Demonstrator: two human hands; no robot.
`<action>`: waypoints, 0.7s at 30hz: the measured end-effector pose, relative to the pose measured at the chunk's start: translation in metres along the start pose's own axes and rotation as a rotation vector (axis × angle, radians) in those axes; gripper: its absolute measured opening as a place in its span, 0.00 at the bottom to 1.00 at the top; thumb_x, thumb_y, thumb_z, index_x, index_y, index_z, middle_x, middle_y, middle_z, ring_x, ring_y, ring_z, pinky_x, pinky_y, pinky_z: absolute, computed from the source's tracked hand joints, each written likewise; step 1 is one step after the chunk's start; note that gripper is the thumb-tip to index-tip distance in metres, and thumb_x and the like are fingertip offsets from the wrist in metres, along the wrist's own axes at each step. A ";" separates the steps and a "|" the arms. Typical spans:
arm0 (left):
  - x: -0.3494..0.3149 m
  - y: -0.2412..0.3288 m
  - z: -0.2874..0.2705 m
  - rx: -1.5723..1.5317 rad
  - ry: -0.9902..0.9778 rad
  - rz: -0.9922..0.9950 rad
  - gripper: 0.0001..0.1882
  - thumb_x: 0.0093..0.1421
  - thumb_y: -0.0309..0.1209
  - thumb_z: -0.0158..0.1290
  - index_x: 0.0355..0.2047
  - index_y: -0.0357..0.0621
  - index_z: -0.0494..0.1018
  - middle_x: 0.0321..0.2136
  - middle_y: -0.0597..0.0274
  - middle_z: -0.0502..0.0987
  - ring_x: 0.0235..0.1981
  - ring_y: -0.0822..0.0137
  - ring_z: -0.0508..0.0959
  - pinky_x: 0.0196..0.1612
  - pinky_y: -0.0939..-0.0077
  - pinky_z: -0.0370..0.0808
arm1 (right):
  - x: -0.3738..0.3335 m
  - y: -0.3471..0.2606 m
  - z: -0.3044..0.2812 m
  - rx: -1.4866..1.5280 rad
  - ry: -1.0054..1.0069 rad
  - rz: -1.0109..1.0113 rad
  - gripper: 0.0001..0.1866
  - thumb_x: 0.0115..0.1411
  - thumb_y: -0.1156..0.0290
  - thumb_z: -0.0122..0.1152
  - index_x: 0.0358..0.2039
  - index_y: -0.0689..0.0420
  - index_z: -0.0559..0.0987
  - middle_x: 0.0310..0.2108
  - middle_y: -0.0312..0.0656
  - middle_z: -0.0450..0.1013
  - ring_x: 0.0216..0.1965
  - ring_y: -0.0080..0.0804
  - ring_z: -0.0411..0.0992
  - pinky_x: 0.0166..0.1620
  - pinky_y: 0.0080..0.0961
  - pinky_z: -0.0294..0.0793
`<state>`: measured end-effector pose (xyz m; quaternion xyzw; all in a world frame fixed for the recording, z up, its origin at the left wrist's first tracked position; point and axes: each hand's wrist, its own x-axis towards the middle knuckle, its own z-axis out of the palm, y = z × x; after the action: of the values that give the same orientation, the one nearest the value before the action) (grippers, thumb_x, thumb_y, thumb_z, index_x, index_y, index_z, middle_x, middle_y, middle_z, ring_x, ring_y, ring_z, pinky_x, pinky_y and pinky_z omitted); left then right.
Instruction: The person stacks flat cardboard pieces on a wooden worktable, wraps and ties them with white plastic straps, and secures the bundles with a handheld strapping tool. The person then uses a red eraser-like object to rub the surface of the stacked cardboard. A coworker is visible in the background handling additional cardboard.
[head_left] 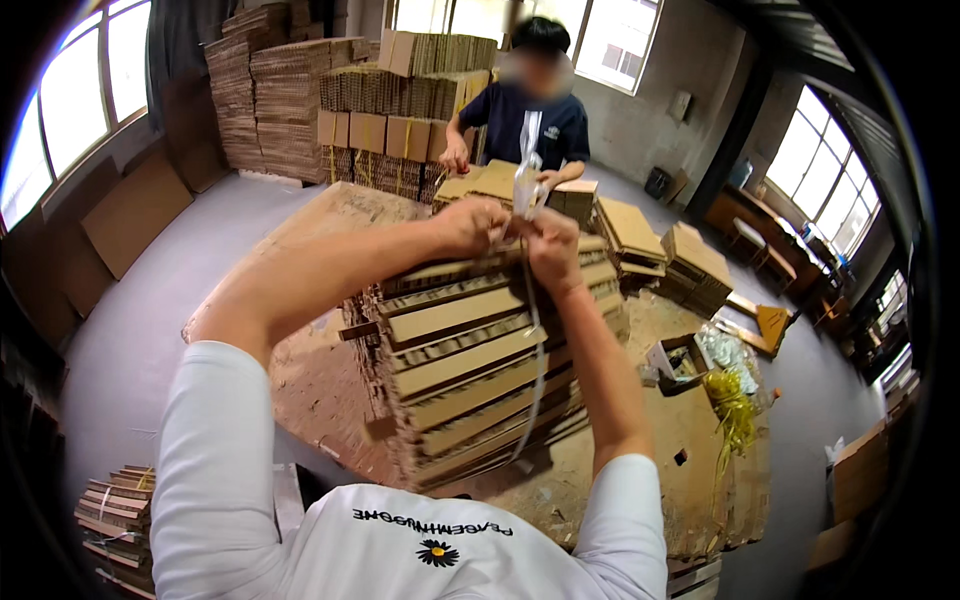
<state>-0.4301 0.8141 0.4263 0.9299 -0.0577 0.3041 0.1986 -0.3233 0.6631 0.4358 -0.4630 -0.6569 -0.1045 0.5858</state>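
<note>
A tall stack of cardboard pieces (470, 370) in layers stands on the wooden table in front of me. White plastic strapping (540, 375) runs up its near side to the top, where both my hands meet. My left hand (472, 226) is closed on the strapping, fingers bent. Close beside it, my right hand (551, 245) also grips the strapping, with the fingers curled in. A loose, crumpled white length of it (528, 180) sticks up above my hands. The exact crossing or knot between my fingers is hidden.
A co-worker (530, 115) stands across the table, hands near flat cardboard. Smaller cardboard stacks (630, 238) lie to the right. An open box (680, 362) and tangled yellow strapping (733, 405) sit at the table's right. High cardboard piles (290, 95) rise behind; a bundle (115, 515) stands lower left.
</note>
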 end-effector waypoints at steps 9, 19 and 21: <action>-0.038 0.029 0.026 -0.024 -0.143 -0.721 0.12 0.57 0.37 0.57 0.32 0.40 0.76 0.27 0.52 0.78 0.32 0.60 0.78 0.37 0.67 0.73 | -0.042 0.029 0.006 0.062 -0.078 0.428 0.05 0.58 0.79 0.57 0.28 0.63 0.81 0.23 0.37 0.76 0.26 0.17 0.69 0.30 0.19 0.68; -0.040 0.040 -0.007 -0.981 0.104 -0.677 0.20 0.61 0.42 0.57 0.48 0.43 0.74 0.33 0.70 0.75 0.30 0.81 0.69 0.33 0.87 0.65 | -0.082 0.014 0.018 0.327 -0.137 0.584 0.12 0.64 0.69 0.57 0.29 0.64 0.81 0.26 0.33 0.77 0.29 0.18 0.71 0.35 0.19 0.70; -0.025 0.040 -0.003 -0.930 0.181 -0.657 0.19 0.59 0.46 0.59 0.40 0.43 0.77 0.31 0.71 0.75 0.29 0.81 0.69 0.31 0.85 0.65 | -0.078 0.009 0.023 0.315 -0.167 0.541 0.12 0.65 0.69 0.57 0.29 0.64 0.81 0.24 0.32 0.75 0.27 0.17 0.69 0.33 0.18 0.68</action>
<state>-0.4610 0.7782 0.4279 0.6843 0.1239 0.2475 0.6747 -0.3408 0.6456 0.3576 -0.5317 -0.5637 0.1963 0.6008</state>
